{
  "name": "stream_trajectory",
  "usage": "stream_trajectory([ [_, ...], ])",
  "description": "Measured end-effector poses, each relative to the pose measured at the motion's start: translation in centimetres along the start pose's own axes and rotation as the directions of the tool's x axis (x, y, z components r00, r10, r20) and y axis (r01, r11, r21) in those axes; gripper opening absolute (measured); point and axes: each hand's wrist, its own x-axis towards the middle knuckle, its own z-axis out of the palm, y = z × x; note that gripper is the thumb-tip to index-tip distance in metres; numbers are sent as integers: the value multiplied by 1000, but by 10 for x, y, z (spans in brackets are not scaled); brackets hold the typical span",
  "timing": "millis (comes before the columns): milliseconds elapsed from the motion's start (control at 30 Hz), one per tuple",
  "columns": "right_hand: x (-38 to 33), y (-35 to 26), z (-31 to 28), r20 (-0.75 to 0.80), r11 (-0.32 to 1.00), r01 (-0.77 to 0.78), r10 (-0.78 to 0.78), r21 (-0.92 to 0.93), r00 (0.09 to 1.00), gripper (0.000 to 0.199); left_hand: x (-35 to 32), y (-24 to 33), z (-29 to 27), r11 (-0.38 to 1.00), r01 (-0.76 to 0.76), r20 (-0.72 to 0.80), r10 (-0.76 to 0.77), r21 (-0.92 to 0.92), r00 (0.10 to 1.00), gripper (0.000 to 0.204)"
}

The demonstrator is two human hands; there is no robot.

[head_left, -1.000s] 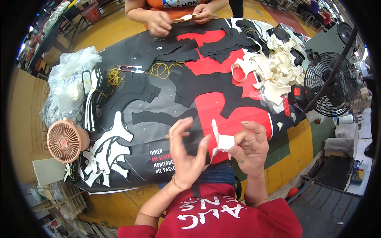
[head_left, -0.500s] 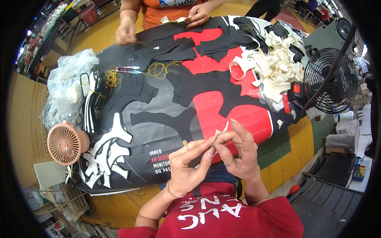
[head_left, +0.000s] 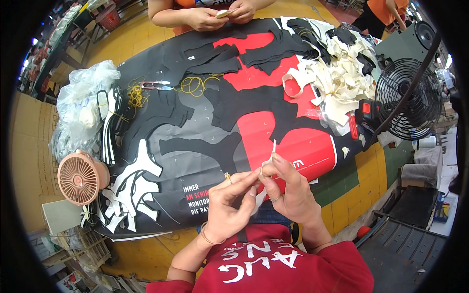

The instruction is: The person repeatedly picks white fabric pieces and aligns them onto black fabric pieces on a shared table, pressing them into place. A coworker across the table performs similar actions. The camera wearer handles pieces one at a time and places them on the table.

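Pinched between both my hands is a small off-white cut piece (head_left: 267, 163), seen nearly edge-on; a narrow tip of it sticks up above my fingers and a pale flap hangs below. My left hand (head_left: 231, 199) closes on its left side, thumb against fingertips. On the other side, my right hand (head_left: 292, 191) grips it between thumb and index finger. Just beyond my hands lies a black curved cut piece (head_left: 210, 149) on the printed black and red sheet (head_left: 298, 146). White cut pieces with black edges (head_left: 132, 188) lie in a loose pile to the left.
Far across the table, another person's hands (head_left: 220, 17) hold a pale piece. Black cut pieces (head_left: 244, 105) cover the middle. A cream heap (head_left: 342, 78) and black fan (head_left: 408, 97) stand right. At left are thread snips (head_left: 155, 85), yellow bands (head_left: 195, 85), plastic bags (head_left: 85, 102) and a pink fan (head_left: 83, 177).
The piece in my fingers has turned more upright, and my right fingers have shifted slightly lower. Across the table, the other person's hands have come together on a pale piece.
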Motion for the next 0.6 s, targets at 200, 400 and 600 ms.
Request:
stream_trajectory([
  [200,2,0,4,109,994,94,-88,-57,990,73,9,10,-16,948,295,47,-292,-115,955,25],
  [400,3,4,11,153,987,151,-142,-48,978,65,11,5,-15,959,281,-86,-284,-42,955,19],
  [600,-6,12,14,146,997,72,-78,41,986,66,7,-6,-16,945,309,-50,-316,-108,948,20],
])
